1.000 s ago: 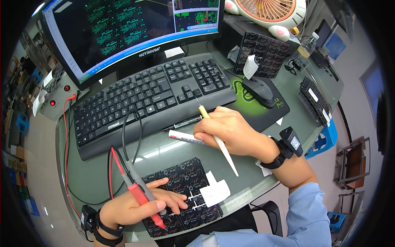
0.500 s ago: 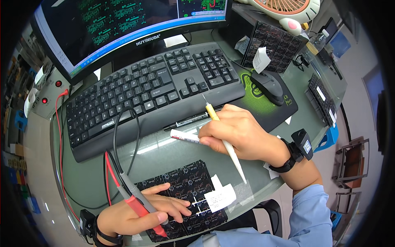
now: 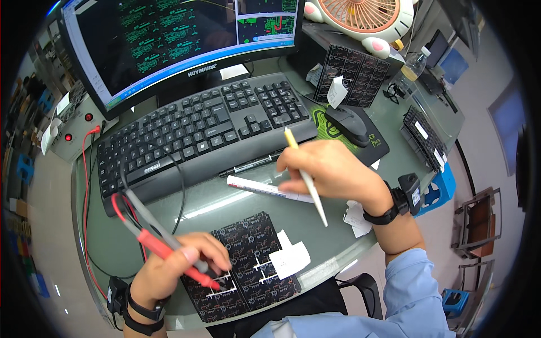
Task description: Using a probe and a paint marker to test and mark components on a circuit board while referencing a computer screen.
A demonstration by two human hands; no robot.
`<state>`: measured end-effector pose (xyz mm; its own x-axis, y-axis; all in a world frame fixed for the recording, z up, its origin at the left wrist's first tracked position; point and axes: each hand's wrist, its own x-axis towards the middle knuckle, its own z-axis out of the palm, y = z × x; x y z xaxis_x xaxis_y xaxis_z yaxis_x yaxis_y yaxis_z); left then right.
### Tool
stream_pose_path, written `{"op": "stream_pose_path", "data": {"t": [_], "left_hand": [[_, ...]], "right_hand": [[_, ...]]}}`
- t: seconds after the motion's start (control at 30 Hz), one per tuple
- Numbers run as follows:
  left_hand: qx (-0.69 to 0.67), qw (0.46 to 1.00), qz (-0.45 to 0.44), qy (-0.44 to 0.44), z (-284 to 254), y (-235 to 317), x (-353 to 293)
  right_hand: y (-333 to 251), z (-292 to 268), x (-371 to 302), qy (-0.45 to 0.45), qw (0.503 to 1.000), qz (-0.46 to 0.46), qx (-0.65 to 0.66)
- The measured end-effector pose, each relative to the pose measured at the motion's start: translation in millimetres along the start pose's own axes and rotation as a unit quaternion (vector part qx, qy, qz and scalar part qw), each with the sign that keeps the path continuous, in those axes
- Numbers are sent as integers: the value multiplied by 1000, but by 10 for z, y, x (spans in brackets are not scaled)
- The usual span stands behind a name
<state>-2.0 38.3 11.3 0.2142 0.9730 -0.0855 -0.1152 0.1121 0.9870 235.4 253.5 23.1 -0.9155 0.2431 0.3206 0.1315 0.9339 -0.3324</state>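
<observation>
My left hand (image 3: pixel 179 263) is closed around a red test probe (image 3: pixel 155 244) and a grey one (image 3: pixel 142 210). Their tips point down at the left part of a black circuit board panel (image 3: pixel 248 239); whether they touch it I cannot tell. White marks and a white paper tag (image 3: pixel 290 261) lie on this panel. Over the table, my right hand (image 3: pixel 335 169) grips a slim cream pen-like tool (image 3: pixel 313 197) with a yellow front end pointing up and away. Just under its fingers lies a white marker (image 3: pixel 251 185) on the glass.
Beyond my hands stand a black keyboard (image 3: pixel 197 124) and a monitor (image 3: pixel 225 35). A mouse (image 3: pixel 346 125), an upright board panel (image 3: pixel 354 73), a pink fan (image 3: pixel 366 12) and a bottle (image 3: pixel 416 65) are at the right. Probe cables (image 3: pixel 181 194) loop across the left.
My left hand has gone from lying spread on the panel to curled, with the probes over its left part. My right fingers have come off the white marker. The whole view has shifted.
</observation>
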Motion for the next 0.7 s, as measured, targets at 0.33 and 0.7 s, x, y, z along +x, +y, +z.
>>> {"op": "stream_pose_path", "data": {"t": [0.33, 0.7], "left_hand": [[-93, 992, 44, 68, 15, 65, 5], [74, 990, 22, -116, 142, 32, -7]], "right_hand": [[-187, -49, 8, -42, 996, 47, 60], [-737, 392, -2, 13, 875, 65, 480]]}}
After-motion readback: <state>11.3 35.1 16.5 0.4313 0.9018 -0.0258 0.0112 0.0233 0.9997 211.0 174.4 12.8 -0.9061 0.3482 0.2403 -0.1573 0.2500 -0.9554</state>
